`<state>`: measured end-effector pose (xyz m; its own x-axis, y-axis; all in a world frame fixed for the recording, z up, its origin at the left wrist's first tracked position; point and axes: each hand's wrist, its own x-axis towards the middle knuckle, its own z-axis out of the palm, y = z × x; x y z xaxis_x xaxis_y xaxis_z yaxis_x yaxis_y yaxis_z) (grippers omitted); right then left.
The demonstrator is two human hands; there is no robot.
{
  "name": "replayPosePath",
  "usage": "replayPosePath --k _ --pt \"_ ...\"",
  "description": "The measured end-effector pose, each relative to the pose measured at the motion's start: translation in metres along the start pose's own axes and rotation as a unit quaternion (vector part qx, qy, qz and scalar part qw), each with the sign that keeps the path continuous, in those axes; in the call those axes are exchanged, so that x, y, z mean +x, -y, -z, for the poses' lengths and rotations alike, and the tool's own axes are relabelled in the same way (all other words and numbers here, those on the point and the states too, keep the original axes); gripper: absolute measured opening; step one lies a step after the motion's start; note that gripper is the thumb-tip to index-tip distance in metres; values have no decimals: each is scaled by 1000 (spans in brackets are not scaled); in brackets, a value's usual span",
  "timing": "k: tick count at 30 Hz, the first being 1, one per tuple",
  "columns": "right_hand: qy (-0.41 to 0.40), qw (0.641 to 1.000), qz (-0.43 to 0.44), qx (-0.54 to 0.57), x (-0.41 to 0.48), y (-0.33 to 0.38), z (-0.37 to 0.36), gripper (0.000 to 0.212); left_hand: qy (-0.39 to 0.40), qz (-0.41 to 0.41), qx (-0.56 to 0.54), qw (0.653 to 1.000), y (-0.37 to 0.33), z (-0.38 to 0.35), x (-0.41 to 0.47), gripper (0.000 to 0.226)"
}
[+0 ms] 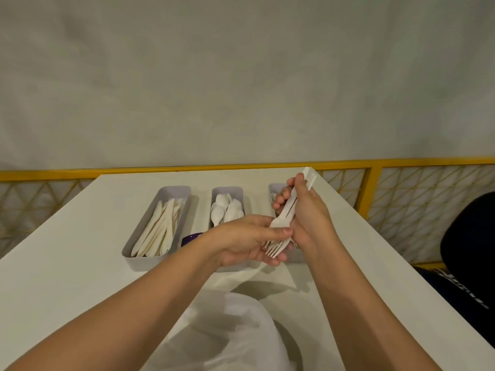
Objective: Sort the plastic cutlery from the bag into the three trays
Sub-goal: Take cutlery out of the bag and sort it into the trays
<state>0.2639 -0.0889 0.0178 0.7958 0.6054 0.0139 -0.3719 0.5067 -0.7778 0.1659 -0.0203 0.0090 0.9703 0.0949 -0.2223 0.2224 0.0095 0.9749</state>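
Note:
My right hand (305, 210) grips a small bundle of white plastic forks (288, 210) by the handles, tines pointing down toward me. My left hand (246, 241) holds the tine end of the bundle, thumb on top. Both hands hover above the right grey tray (274, 188), which they mostly hide; fork tips show inside it. The left tray (150, 259) holds several knives (160, 228). The middle tray (227, 190) holds several spoons (227, 210). A white plastic bag (227, 330) lies on the table close to me, between my forearms.
The trays stand side by side on a white table (67, 250). A purple object (191, 238) peeks out between the left and middle trays. A yellow railing (375, 188) runs behind the table. A dark bag or garment (468, 250) sits at the right.

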Motion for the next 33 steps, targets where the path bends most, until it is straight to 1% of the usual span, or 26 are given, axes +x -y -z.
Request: replayPosePath --k 1,2,5,7,8,9,10,11,12,13,14,15,16,17,19,20,22,23,24,25,26,28,30,31,32,33 --pt "1 1000 -2 6 0 1 1 32 6 -3 11 1000 0 -1 -2 6" --pt "4 1000 -3 9 -1 2 1 33 7 -3 23 1000 -1 -2 -3 6" --pt "5 1000 1 -15 -1 5 4 36 7 2 63 998 -5 -1 -7 15" --pt "-4 1000 5 -26 -1 10 6 31 -8 9 96 995 -8 4 -9 14" --pt "-13 999 8 -33 -1 13 7 24 -20 15 114 993 -10 8 -10 13" --pt "-27 998 15 -47 0 16 9 14 -32 22 134 990 -11 12 -11 12" --pt "-49 995 29 -79 0 18 11 11 -42 30 161 986 -13 16 -12 12" --pt "-77 987 55 -131 1 18 15 21 -50 38 197 978 -16 19 -14 11" --pt "-107 968 99 -205 2 19 19 32 -59 45 241 968 -17 21 -14 12" --pt "-126 934 161 -292 2 19 23 38 -69 50 288 954 -19 24 -16 13" --pt "-124 889 226 -379 0 21 24 41 -80 53 335 937 -21 26 -16 14" --pt "-97 840 281 -454 -2 24 24 39 -87 53 380 919 -23 28 -17 13" --pt "-48 799 309 -514 -3 25 24 33 -90 52 421 901 -25 29 -17 10" --pt "15 770 305 -561 -4 27 22 24 -92 46 453 885 -27 28 -17 9" --pt "137 739 223 -621 -9 29 18 10 -95 28 485 869 -29 27 -15 13" --pt "180 723 173 -644 -12 29 18 10 -100 18 488 867 -31 27 -13 13" --pt "228 692 76 -680 -15 34 20 14 -120 -2 483 868 -33 27 -9 13" --pt "246 689 33 -681 -16 37 23 16 -130 -14 476 870 -34 28 -8 14" --pt "262 695 -2 -670 -17 42 26 17 -136 -27 469 872 -34 30 -6 16" --pt "273 709 -30 -650 -17 46 29 19 -138 -42 464 874 -35 31 -3 18" --pt "282 725 -45 -627 -17 51 33 21 -139 -57 460 875 -35 31 0 20" --pt "283 747 -39 -601 -12 58 39 26 -161 -98 433 881 -36 29 8 19" --pt "246 758 -11 -604 -7 64 43 29 -226 -149 379 885 -37 26 19 19" --pt "213 766 3 -607 -4 65 45 28 -268 -158 359 880 -36 25 25 26" --pt "174 774 16 -609 0 65 46 26 -300 -149 355 873 -35 24 31 32" --pt "132 781 29 -610 3 63 46 24 -316 -128 364 867 -32 23 36 36"
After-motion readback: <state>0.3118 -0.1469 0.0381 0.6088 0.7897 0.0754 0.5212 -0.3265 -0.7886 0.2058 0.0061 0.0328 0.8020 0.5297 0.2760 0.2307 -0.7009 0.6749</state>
